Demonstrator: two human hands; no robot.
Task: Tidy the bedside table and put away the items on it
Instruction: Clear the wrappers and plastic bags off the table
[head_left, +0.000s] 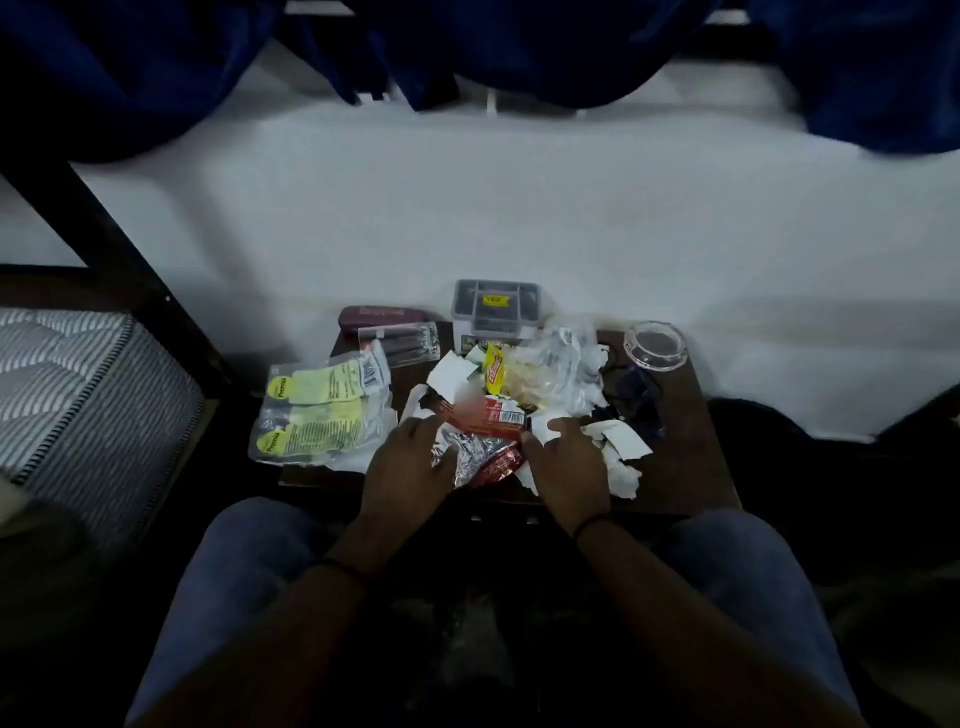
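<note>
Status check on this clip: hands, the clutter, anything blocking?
Left hand and right hand both down on the wrapper pile, grip unclear. Bedside table still cluttered. Glass ashtray and grey box at the back; nothing blocking.

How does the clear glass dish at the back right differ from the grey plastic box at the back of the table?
The glass dish is round, see-through and open; the plastic box is rectangular, grey, and carries a yellow label. The dish stands apart from the litter; wrappers crowd the box's front. Both sit upright at the table's far edge, untouched by either hand.
</note>
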